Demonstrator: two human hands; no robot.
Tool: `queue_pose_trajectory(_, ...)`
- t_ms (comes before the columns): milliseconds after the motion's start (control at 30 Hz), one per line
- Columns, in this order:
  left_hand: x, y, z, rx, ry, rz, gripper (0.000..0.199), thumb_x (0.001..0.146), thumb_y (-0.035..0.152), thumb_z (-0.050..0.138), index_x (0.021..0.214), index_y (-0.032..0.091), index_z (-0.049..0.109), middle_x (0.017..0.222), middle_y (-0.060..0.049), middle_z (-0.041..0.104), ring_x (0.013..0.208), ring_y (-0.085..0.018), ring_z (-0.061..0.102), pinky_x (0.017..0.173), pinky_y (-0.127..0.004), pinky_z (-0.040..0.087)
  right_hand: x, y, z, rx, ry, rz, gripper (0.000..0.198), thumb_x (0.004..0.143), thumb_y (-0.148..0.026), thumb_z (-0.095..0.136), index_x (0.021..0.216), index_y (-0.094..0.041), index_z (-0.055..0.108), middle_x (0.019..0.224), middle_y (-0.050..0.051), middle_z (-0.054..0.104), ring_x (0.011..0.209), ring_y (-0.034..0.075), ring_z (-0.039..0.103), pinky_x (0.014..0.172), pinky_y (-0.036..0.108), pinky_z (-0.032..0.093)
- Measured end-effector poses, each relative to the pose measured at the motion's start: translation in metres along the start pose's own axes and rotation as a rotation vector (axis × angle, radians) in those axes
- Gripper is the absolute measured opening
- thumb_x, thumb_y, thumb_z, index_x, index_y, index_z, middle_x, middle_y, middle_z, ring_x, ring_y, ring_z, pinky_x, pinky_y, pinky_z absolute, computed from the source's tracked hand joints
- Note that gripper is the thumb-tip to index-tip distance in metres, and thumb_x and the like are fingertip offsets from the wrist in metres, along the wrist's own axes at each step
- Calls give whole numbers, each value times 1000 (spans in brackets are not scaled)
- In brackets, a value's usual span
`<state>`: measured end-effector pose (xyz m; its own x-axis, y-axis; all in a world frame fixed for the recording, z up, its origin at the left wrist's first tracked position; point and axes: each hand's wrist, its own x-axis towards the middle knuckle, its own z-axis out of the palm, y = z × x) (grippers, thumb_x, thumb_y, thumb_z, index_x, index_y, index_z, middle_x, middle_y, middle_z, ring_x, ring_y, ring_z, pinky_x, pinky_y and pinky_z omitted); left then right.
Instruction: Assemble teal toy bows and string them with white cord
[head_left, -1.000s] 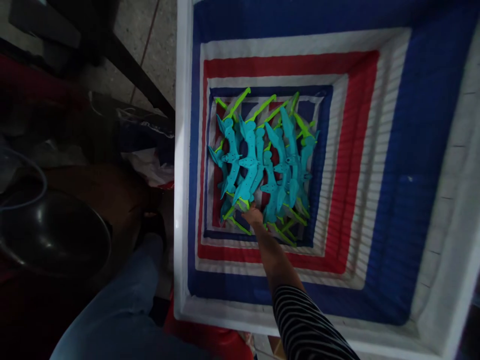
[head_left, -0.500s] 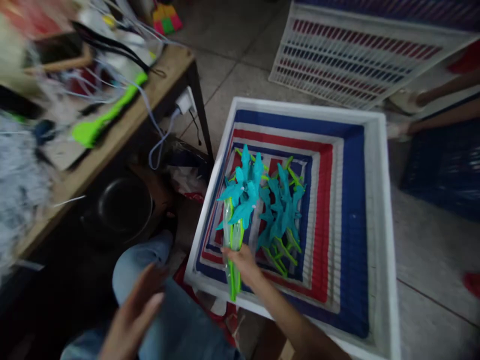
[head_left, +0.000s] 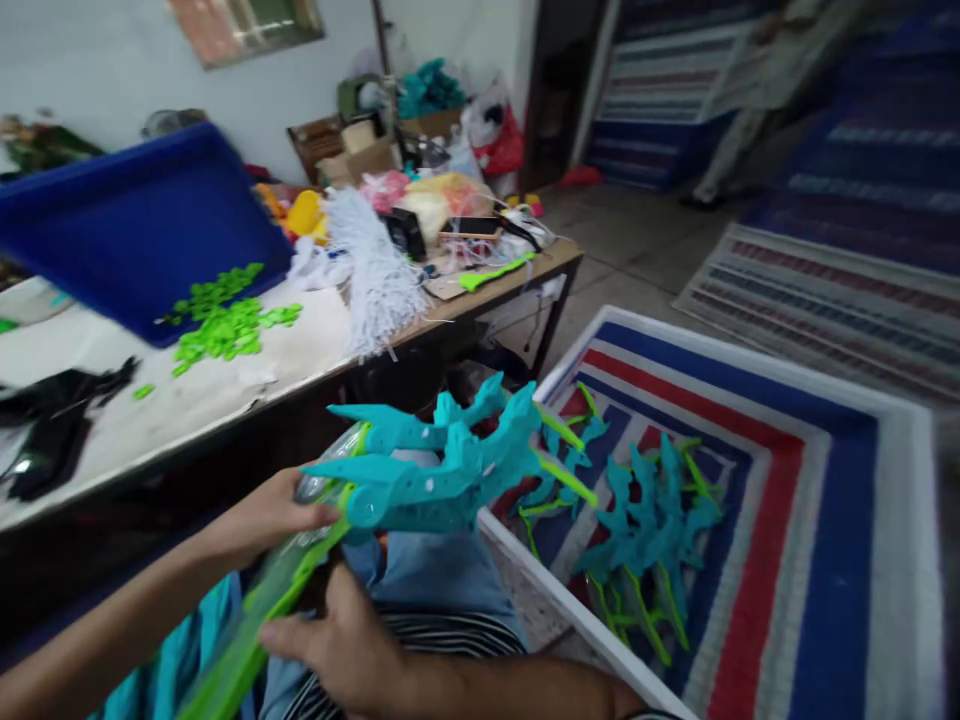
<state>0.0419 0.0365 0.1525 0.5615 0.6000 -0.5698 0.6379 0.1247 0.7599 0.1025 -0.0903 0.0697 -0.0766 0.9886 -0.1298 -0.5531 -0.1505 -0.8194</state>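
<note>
A bundle of teal and lime-green plastic toys (head_left: 442, 470) with pointed, wing-like teal parts lies tilted across my lap. Clear plastic shows along its long green lower part. My left hand (head_left: 274, 515) is closed on the bundle just below the teal parts. Lower down, my right hand (head_left: 341, 635) grips the green part, fingers partly hidden. At the right, a white-rimmed crate (head_left: 862, 395) with a striped red, white and blue lining holds more toys of the same kind (head_left: 652, 530). Further teal pieces (head_left: 176, 660) lie at the lower left.
A workbench (head_left: 315, 365) runs along the left, with a pile of small green pieces (head_left: 225, 325), a tilted blue bin (head_left: 157, 220), white strips (head_left: 375, 265) and a phone (head_left: 470, 228). Striped crates (head_left: 847, 290) stand behind, near another person's legs (head_left: 731, 155).
The toy bundle has moved out from over the crate to above my lap. My left hand, empty before, now holds it too. The view has swung up and left toward the bench.
</note>
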Motion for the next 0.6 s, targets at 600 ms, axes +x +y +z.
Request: queue_pose_trajectory(600,-67,-228,-94,71,585,-245,50,56,46,72,94,15,65,91,-9,69,89,-27,62,81,-34,48,42,11,-87,-1901,-591,-545,53,81,-45,64,121,-11,56,93,13,64,86,27,56,75,39,40)
